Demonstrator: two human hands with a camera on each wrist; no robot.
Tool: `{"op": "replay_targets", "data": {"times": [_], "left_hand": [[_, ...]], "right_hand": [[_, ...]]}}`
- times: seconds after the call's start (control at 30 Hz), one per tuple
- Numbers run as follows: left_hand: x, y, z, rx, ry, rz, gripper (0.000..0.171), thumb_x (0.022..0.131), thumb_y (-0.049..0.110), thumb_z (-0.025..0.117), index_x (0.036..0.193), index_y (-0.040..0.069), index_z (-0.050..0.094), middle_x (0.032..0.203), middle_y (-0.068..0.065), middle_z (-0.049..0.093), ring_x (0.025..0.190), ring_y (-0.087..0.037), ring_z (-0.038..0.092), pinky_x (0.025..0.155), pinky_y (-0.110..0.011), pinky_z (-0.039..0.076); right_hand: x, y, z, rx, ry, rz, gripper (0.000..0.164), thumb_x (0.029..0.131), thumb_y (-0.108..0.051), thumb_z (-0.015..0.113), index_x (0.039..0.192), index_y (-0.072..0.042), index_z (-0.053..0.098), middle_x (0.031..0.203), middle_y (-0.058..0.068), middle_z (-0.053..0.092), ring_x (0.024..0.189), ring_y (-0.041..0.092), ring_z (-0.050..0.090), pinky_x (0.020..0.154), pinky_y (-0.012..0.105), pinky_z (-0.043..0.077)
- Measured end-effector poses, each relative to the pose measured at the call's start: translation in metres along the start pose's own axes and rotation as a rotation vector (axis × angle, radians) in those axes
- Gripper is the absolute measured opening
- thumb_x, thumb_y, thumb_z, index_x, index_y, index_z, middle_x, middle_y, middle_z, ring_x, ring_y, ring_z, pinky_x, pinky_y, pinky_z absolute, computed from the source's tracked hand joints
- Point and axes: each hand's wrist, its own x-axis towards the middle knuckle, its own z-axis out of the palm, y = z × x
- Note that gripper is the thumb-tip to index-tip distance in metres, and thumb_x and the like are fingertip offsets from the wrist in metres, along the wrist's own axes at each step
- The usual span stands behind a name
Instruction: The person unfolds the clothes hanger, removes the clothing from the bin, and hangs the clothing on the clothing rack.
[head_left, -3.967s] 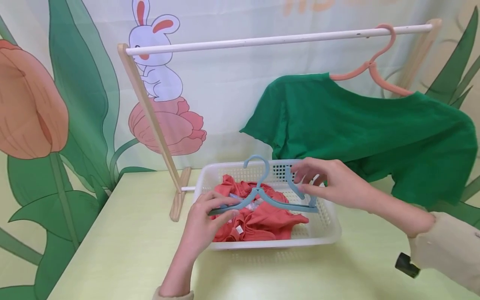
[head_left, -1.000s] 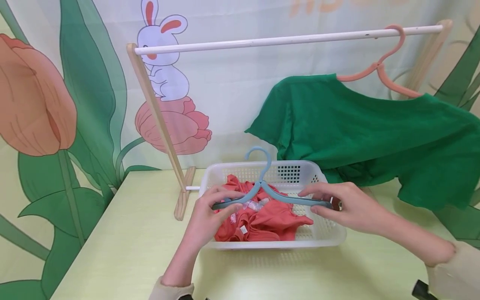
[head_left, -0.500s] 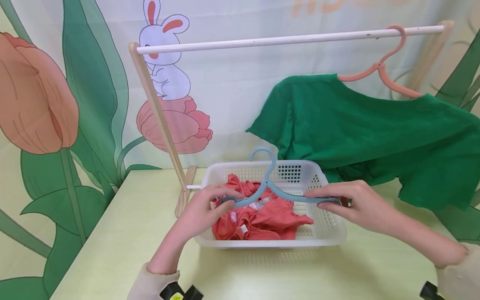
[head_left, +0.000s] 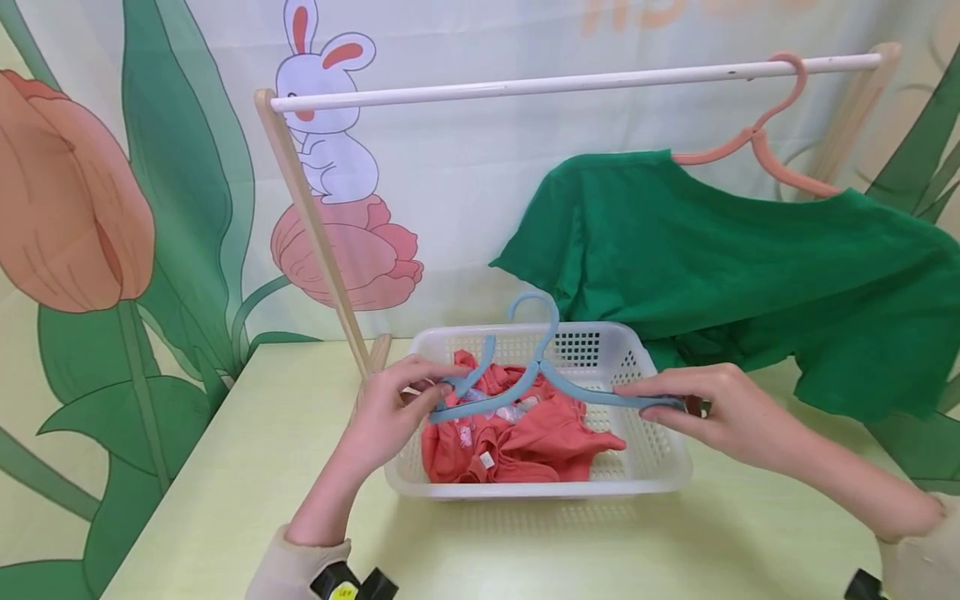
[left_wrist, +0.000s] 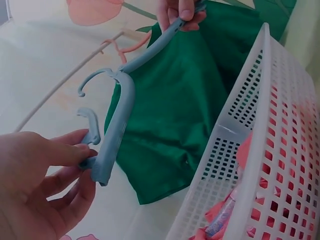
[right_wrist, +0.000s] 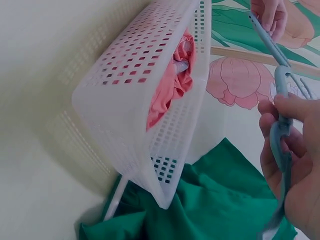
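A light blue folding clothes hanger (head_left: 538,367) is held over the basket, its hook upward. My left hand (head_left: 390,408) pinches the hanger's left end. There a short hinged section (head_left: 487,354) sticks up apart from the arm; the left wrist view shows this hinged piece (left_wrist: 89,120) beside the main arm (left_wrist: 116,125). My right hand (head_left: 720,408) grips the right arm between thumb and fingers. In the right wrist view, the hanger's end section (right_wrist: 282,190) runs on past that hand. Below lie crumpled coral-red clothes (head_left: 540,446) with a white tag.
The white perforated basket (head_left: 555,487) stands on a pale green table (head_left: 247,500). Behind it is a rack with a white rail (head_left: 525,86) and wooden posts. A green T-shirt (head_left: 720,250) hangs at the right from a pink hanger (head_left: 757,137), close behind the basket.
Earlier my right hand was at a raised hinged section on the right; now it grips that end. The left hinged section has come up, and my left hand has shifted slightly left.
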Motion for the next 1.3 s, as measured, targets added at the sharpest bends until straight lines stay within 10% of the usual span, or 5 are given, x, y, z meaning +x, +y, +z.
{"op": "replay_targets", "data": {"times": [0.3,0.5,0.67,0.97,1.3], "left_hand": [[0.002,-0.009,-0.006,-0.212,0.177,-0.106,0.030,0.092,0.000,0.065,0.120,0.008,0.070,0.102,-0.015,0.067,0.078,-0.009,0.066,0.074,-0.025,0.061],[0.003,-0.012,-0.004,-0.382,0.285,-0.175,0.036,0.094,0.004,0.065,0.128,0.014,0.064,0.097,-0.003,0.066,0.082,-0.009,0.068,0.076,-0.026,0.061],[0.006,-0.013,-0.008,-0.464,0.284,-0.131,0.059,0.092,-0.001,0.064,0.144,0.022,0.047,0.095,0.003,0.066,0.079,-0.008,0.069,0.076,-0.030,0.062],[0.013,-0.015,-0.020,-0.064,0.072,0.056,0.094,0.081,-0.007,0.075,0.153,0.033,0.030,0.143,-0.008,0.044,0.106,-0.023,0.062,0.083,-0.036,0.060],[0.017,-0.016,-0.022,0.339,0.256,0.195,0.058,0.070,0.011,0.089,0.122,0.015,0.062,0.144,-0.006,0.051,0.130,-0.032,0.038,0.102,-0.052,0.038]], "right_hand": [[-0.001,0.009,-0.013,0.282,-0.247,-0.012,0.047,0.094,-0.008,0.065,0.139,-0.018,0.057,0.097,-0.006,0.067,0.066,0.006,0.060,0.051,0.021,0.050],[-0.005,0.010,-0.011,0.308,-0.187,0.044,0.046,0.094,-0.005,0.064,0.138,-0.018,0.058,0.080,-0.009,0.064,0.060,0.008,0.058,0.045,0.023,0.047],[-0.006,0.010,-0.012,0.289,-0.140,-0.017,0.048,0.092,0.001,0.065,0.137,-0.014,0.060,0.104,-0.011,0.069,0.060,0.006,0.056,0.049,0.022,0.047],[-0.010,0.013,-0.017,0.291,-0.183,-0.072,0.048,0.090,0.001,0.067,0.135,-0.014,0.062,0.114,-0.010,0.070,0.062,0.004,0.058,0.049,0.022,0.049],[-0.009,0.012,-0.020,0.249,-0.131,-0.093,0.048,0.088,0.002,0.069,0.133,-0.013,0.063,0.106,-0.010,0.071,0.058,0.002,0.057,0.047,0.019,0.045]]}}
